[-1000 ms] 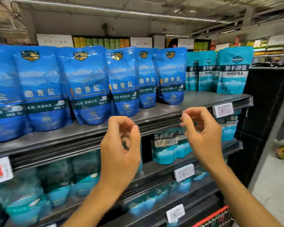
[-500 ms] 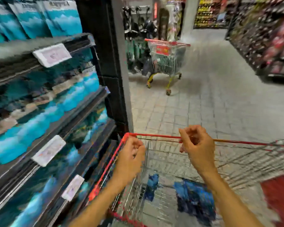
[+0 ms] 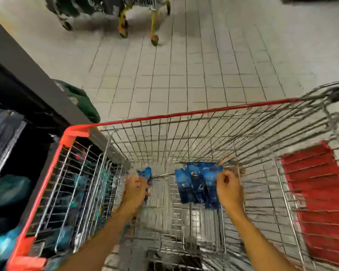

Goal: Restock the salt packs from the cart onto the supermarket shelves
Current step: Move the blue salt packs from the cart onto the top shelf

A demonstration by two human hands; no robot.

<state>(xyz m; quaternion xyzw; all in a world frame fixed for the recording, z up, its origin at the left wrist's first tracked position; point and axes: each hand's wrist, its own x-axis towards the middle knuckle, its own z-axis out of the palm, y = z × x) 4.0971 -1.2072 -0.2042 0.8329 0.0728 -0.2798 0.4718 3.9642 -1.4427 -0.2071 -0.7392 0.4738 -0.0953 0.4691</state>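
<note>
I look down into a wire shopping cart (image 3: 184, 114) with a red rim. Blue salt packs (image 3: 198, 184) lie on its floor near the middle. My right hand (image 3: 230, 192) is deep in the basket, fingers curled and pinching the upper right corner of those packs. One more blue salt pack (image 3: 146, 173) stands on edge at the left of the basket. My left hand (image 3: 135, 190) is wrapped round it, and the pack shows above and below my fingers. Motion blur softens the whole view.
The supermarket shelves (image 3: 8, 133) with teal packs stand close against the cart's left side. A dark green bag (image 3: 82, 100) lies on the tiled floor by the shelf end. Another cart (image 3: 155, 20) stands farther down the aisle. A red panel (image 3: 317, 192) covers the cart's right wall.
My view swung from the shelf down into the cart. Both hands, which held nothing above the rim, dropped into the basket and closed on blue salt packs.
</note>
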